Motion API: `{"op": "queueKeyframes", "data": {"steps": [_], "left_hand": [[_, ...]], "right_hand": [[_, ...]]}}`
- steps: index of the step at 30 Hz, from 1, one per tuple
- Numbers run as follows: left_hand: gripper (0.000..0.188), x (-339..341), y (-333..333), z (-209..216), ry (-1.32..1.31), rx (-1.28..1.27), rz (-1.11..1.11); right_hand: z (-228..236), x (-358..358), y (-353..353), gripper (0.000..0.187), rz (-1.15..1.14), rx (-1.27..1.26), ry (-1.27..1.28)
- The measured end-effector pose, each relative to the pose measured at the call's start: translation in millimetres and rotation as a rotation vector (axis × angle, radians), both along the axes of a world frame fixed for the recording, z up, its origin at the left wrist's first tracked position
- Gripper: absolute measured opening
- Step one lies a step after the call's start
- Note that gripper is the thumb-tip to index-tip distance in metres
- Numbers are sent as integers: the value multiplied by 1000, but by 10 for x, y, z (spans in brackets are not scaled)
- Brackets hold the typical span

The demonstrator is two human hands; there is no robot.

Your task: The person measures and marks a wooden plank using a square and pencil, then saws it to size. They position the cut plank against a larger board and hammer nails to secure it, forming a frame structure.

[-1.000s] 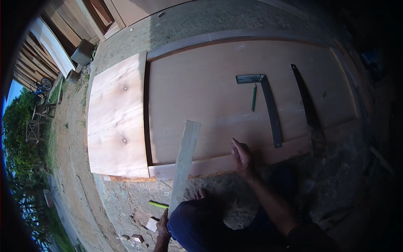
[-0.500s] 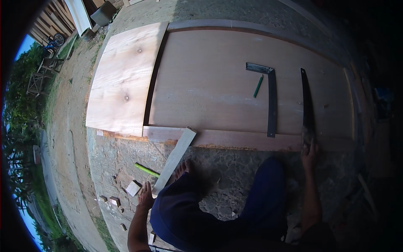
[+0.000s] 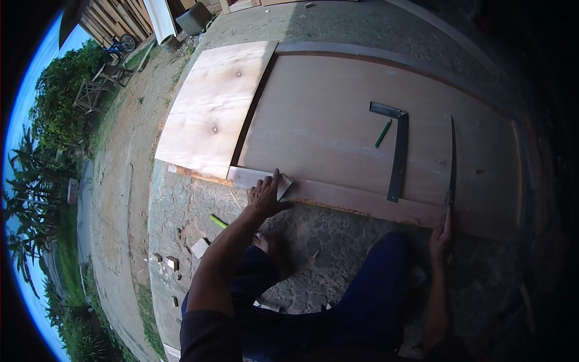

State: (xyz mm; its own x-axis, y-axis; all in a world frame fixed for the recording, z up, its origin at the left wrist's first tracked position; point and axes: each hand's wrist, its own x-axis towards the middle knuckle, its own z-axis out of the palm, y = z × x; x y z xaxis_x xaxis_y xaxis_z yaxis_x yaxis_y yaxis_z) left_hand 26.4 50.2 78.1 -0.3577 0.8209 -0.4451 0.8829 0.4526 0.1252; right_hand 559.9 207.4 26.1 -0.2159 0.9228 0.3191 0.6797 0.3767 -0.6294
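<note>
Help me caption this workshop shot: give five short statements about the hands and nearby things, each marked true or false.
1. The right hand grips the saw. True.
2. The green pencil lies left of the metal square's long arm. True.
3. The left hand rests on the metal square. False: it touches the pale wooden strip.
4. The metal square lies right of the saw. False: it lies left of it.
5. A plywood sheet lies at the left end of the panel. True.
</note>
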Motion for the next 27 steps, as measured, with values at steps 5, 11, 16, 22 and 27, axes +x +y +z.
{"op": "queueKeyframes", "data": {"steps": [5, 11, 16, 22, 27], "left_hand": [[107, 140, 33, -529, -57, 280, 206], [63, -111, 205, -380, -616, 539, 89], [29, 109, 453, -654, -783, 579, 96], [26, 404, 550, -1093, 72, 493, -38], [25, 590, 590, -912, 22, 504, 126]], "right_hand": [[728, -333, -390, 64, 113, -102, 401], [1214, -801, -768, 76, 61, -130, 618], [1545, -1157, -719, 67, 256, -623, 704], [1280, -1407, -969, 61, 536, -188, 327], [1217, -1424, -1150, 60, 581, -274, 340]]}}
